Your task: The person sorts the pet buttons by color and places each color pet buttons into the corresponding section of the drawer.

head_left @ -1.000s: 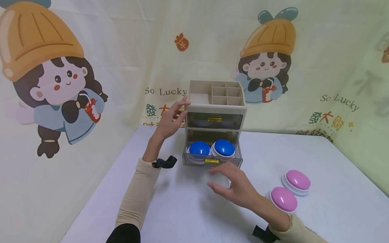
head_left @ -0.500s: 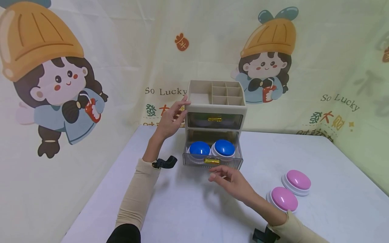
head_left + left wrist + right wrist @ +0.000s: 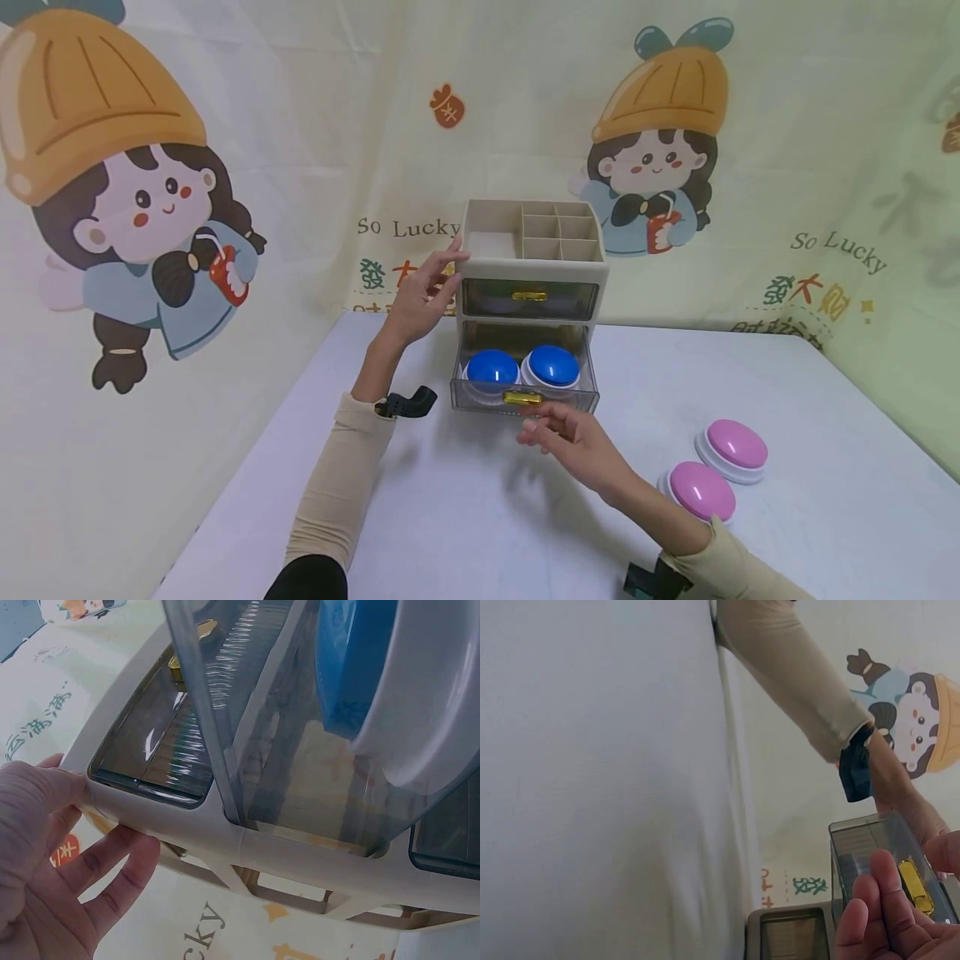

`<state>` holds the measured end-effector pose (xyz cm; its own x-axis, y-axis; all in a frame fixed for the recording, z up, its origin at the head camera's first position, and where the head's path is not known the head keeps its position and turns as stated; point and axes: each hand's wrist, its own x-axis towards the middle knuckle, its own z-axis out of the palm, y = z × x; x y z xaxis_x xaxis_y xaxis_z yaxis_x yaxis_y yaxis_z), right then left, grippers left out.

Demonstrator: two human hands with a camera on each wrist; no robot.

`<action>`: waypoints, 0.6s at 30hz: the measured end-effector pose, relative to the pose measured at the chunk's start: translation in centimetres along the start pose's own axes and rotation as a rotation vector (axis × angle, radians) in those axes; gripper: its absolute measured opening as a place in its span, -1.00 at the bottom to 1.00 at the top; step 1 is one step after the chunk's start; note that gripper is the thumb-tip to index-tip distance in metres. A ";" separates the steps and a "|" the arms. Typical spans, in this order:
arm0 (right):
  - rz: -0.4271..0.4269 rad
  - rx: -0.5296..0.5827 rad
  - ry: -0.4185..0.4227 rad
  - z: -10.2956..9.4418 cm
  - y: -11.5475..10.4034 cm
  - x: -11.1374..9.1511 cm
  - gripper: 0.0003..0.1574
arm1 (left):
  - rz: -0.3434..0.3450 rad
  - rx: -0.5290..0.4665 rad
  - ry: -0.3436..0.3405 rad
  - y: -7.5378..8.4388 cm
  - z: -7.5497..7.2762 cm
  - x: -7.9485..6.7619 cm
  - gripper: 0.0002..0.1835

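A cream desktop drawer cabinet (image 3: 533, 268) stands upright at the table's back. Its lower clear drawer (image 3: 465, 397) is pulled out and holds two blue push buttons, a left one (image 3: 492, 367) and a right one (image 3: 554, 366), with white bases. My left hand (image 3: 417, 302) touches the cabinet's upper left side; in the left wrist view its thumb and fingers (image 3: 120, 859) lie at the corner. My right hand (image 3: 573, 442) is at the drawer's front, fingertips beside the gold handle (image 3: 522, 398), holding nothing. Whether those fingertips touch the drawer I cannot tell.
Two pink push buttons, one farther back (image 3: 735, 444) and one nearer (image 3: 701, 492), sit on the white table (image 3: 442, 517) beside my right forearm. The cabinet's upper drawer (image 3: 487, 298) is pushed in. A printed cloth (image 3: 315, 150) hangs behind the table.
My right hand's spread thumb and fingers have drawn closer together, with the fingertips now beside the drawer's handle. The left hand, the cabinet and the buttons stay in place.
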<state>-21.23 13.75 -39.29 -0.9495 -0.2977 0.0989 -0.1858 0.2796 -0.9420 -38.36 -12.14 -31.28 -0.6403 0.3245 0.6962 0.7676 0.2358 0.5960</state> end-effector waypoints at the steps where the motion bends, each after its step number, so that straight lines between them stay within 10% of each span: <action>1: 0.003 0.004 0.000 0.0 -0.1 0.0 -0.51 | -0.001 0.000 -0.001 0.0 0.0 0.0 -0.60; 18: 0.038 -0.001 0.087 -1.3 -0.9 1.3 -0.55 | -0.041 0.001 -0.018 1.3 0.0 0.2 -0.59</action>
<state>-22.60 14.30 -37.91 -0.9743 -0.2065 0.0904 -0.1492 0.2901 -0.9453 -37.44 -11.79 -30.37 -0.6703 0.3308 0.6643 0.7410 0.2499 0.6232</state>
